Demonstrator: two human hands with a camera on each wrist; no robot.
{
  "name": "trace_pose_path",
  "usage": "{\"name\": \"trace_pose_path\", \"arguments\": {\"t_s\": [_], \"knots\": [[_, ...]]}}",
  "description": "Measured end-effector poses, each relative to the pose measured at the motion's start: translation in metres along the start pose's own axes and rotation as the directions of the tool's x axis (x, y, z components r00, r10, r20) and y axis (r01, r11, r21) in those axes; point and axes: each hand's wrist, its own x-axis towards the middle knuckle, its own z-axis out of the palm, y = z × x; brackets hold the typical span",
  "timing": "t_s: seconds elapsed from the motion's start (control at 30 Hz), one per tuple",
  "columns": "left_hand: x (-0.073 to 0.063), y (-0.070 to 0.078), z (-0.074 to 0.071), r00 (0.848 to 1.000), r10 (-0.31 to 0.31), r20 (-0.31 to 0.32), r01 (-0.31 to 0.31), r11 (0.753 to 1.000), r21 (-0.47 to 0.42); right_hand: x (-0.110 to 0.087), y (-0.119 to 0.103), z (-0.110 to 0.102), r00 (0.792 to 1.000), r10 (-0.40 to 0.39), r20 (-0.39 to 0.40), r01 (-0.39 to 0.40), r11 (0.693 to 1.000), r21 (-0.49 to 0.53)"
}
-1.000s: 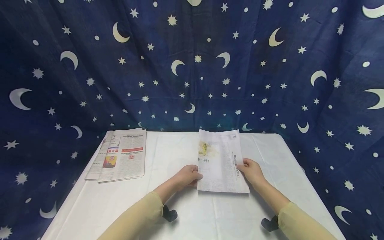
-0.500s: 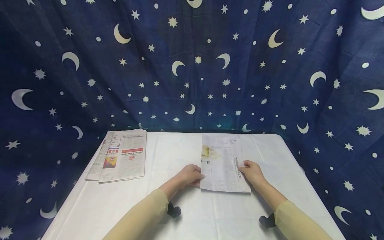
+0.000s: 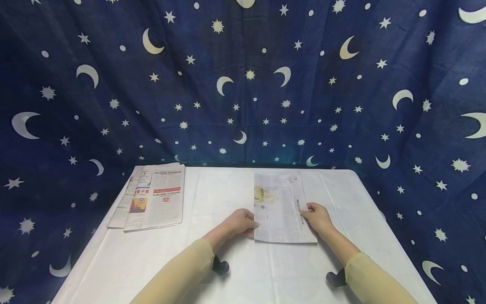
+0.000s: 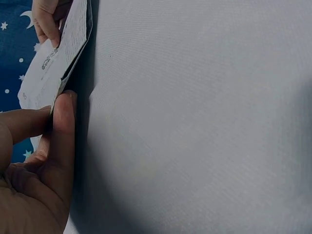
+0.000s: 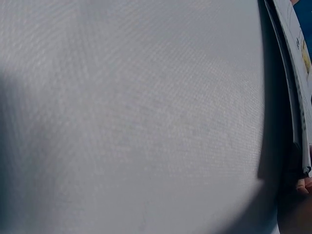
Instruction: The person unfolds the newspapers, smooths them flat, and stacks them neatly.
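Note:
A folded newspaper (image 3: 277, 215) with a yellow picture and dark printed characters is held between both hands at the middle of the table. My left hand (image 3: 240, 222) pinches its left edge, thumb on top and fingers beneath. In the left wrist view that same left hand (image 4: 36, 161) grips the paper's edge, and the folded layers show slightly parted just above the tabletop. On the opposite edge my right hand (image 3: 318, 217) pinches the paper with its thumb on top. The right wrist view catches only a bit of the right fingertips (image 5: 304, 185) below the layered newspaper edge (image 5: 292, 83).
Two or more folded newspapers (image 3: 159, 198) lie overlapped at the table's back left. A white cloth covers the table (image 3: 125, 261). Behind it hangs a dark blue curtain (image 3: 243, 84) printed with moons and stars.
The newspaper's far edge has come down and nearer, so it lies flatter than a second ago. Both hands keep their grip; the left has shifted slightly right.

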Motion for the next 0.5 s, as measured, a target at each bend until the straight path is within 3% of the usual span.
{"name": "trace_pose_path", "arguments": {"t_s": [0.3, 0.5], "knots": [[-0.0003, -0.0034, -0.0022, 1.0, 0.013, -0.015, -0.011, 0.997, 0.083, 0.0026, 0.0024, 0.0003, 1.0, -0.004, 0.013, 0.004, 1.0, 0.0], [-0.001, -0.0026, -0.0022, 0.999, 0.035, -0.031, -0.029, 0.987, 0.16, 0.0052, 0.0031, 0.0009, 1.0, -0.02, 0.005, 0.02, 0.998, -0.057]]}}
